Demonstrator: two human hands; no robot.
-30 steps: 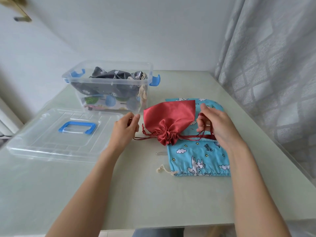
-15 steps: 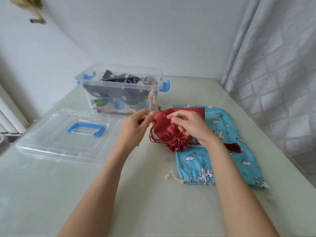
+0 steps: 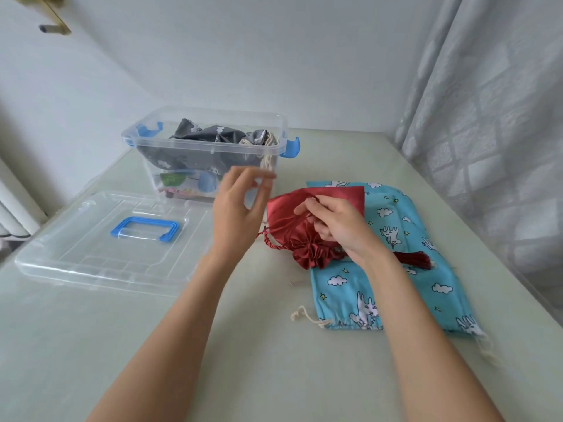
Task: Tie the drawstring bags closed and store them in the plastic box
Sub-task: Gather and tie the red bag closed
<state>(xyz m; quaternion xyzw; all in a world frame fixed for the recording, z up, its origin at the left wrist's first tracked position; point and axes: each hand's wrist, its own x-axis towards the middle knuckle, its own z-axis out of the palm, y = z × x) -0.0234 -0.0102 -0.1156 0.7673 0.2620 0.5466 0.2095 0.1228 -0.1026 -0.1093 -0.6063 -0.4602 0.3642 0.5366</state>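
A red satin drawstring bag (image 3: 307,229) lies on the table with its mouth gathered and its red cords looped across it. My right hand (image 3: 338,226) rests on the bag and pinches a red cord at its fingertips. A red tassel (image 3: 417,258) lies to the right of that wrist. My left hand (image 3: 240,208) hovers just left of the bag, fingers loosely spread and holding nothing. Under the red bag lies a flat blue bag (image 3: 393,275) printed with clouds and animals, its cream cord (image 3: 304,316) trailing left. The clear plastic box (image 3: 210,147) behind holds several bags.
The box's clear lid (image 3: 106,248) with a blue handle lies flat at the left. A wall runs behind the table (image 3: 243,345) and a grey curtain (image 3: 493,117) hangs along the right edge. A radiator shows at the far left.
The cords were pulled apart and the bag's mouth cinched. My right hand crossed over onto the bag with a cord; my left hand let go and lifted, fingers spread.
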